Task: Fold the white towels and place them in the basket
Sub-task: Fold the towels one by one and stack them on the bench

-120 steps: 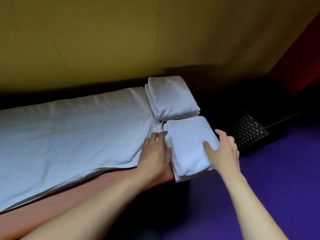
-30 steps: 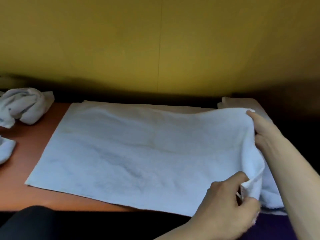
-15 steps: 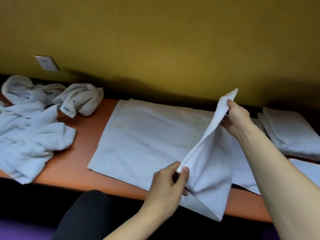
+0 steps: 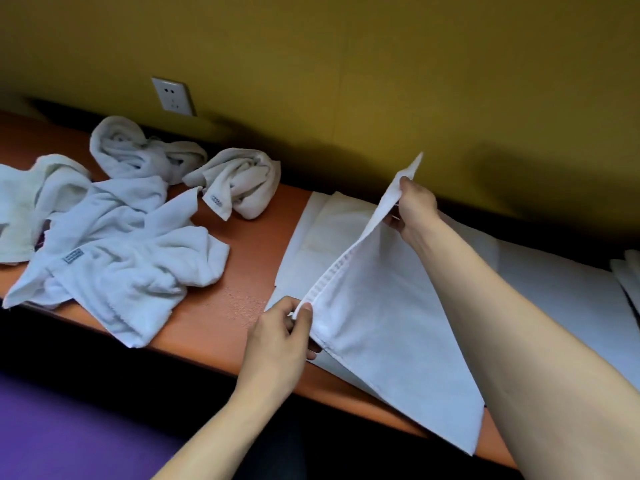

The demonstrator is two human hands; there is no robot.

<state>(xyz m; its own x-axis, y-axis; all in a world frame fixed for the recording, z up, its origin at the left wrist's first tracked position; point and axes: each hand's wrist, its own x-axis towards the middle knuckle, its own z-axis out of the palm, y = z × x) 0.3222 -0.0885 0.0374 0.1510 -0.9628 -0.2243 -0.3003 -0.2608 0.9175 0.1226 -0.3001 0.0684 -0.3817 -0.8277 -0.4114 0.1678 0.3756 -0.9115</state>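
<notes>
A white towel (image 4: pixel 388 306) lies spread on the orange table (image 4: pixel 225 306), its right end lifted and carried over toward the left. My left hand (image 4: pixel 280 337) pinches the near corner of that raised hem at the table's front. My right hand (image 4: pixel 414 209) pinches the far corner, held up near the wall. The hem stretches taut between both hands. A pile of crumpled white towels (image 4: pixel 117 251) sits at the left of the table. The edge of a folded towel (image 4: pixel 628 282) shows at the far right. No basket is in view.
A yellow wall with a white socket (image 4: pixel 172 96) runs behind the table. Purple floor (image 4: pixel 69 427) lies below the table's front edge. Bare orange tabletop shows between the crumpled pile and the spread towel.
Both hands have carried the towel's right end further left over the lower layer. The view has swung left, so more of the crumpled pile shows and the folded towels slip out at the right.
</notes>
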